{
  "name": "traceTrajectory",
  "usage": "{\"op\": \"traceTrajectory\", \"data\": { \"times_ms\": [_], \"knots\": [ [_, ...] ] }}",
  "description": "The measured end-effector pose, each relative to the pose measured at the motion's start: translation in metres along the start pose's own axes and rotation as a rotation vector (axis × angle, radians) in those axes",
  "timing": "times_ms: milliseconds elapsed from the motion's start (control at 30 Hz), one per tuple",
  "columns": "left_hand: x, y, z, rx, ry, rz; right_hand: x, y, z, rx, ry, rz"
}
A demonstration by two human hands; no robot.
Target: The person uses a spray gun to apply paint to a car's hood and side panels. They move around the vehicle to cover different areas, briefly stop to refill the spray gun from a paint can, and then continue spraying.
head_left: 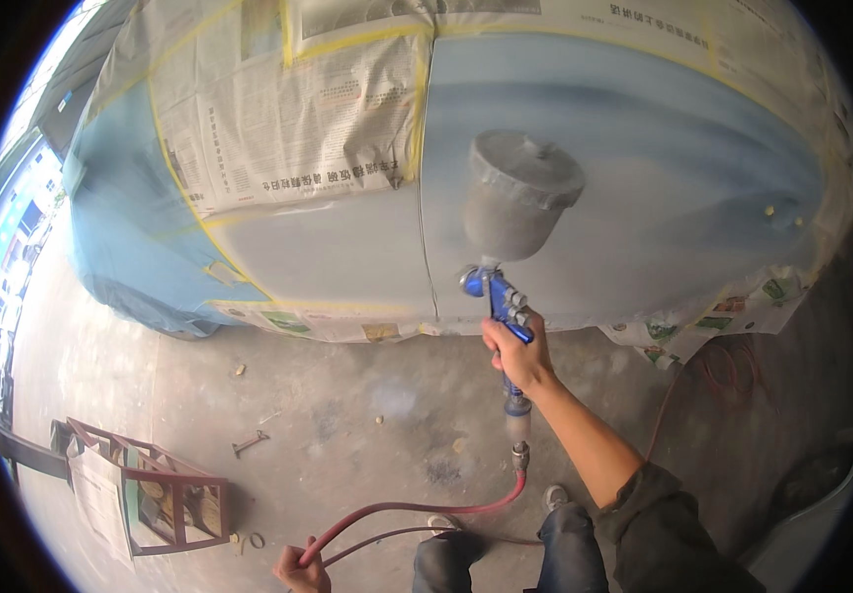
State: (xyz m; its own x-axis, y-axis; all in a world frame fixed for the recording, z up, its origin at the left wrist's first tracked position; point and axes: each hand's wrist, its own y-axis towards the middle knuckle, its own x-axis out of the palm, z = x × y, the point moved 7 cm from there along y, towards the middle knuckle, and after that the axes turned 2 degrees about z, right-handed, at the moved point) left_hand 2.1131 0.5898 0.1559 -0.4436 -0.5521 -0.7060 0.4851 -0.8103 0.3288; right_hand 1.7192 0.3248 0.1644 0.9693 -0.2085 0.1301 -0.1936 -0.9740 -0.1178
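My right hand (523, 354) is wrapped round the grip of a blue spray gun (502, 296). A cloudy grey paint cup with a lid (520, 198) sits on top of the gun. In front of it is a car side panel (624, 227) with grey and blue-grey paint; I cannot tell if spray is coming out. A red air hose (397, 508) runs from the fitting below the grip to the lower left. There my left hand (300, 570) is closed round the hose, low and well apart from the gun.
Newspaper masking (288, 128) with yellow tape covers upper parts of the car, and blue sheeting (115, 188) its left end. A red metal frame (177, 504) stands on the floor at lower left, near a small metal tool (250, 444). More hose (733, 371) lies coiled at right.
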Motion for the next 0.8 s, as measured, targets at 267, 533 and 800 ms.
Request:
{"op": "traceTrajectory", "data": {
  "times_ms": [267, 533, 800],
  "knots": [
    [0.030, 0.000, 0.025, -0.005, -0.162, -0.130, -0.096, -0.005, -0.017, -0.004, 0.009, 0.238],
    [0.088, -0.038, 0.111, 0.060, -0.191, -0.256, -0.234, -0.026, -0.038, -0.045, 0.009, 0.318],
    [0.153, -0.106, 0.192, 0.201, -0.178, -0.503, -0.387, -0.054, -0.051, -0.087, 0.037, 0.374]
  ]
}}
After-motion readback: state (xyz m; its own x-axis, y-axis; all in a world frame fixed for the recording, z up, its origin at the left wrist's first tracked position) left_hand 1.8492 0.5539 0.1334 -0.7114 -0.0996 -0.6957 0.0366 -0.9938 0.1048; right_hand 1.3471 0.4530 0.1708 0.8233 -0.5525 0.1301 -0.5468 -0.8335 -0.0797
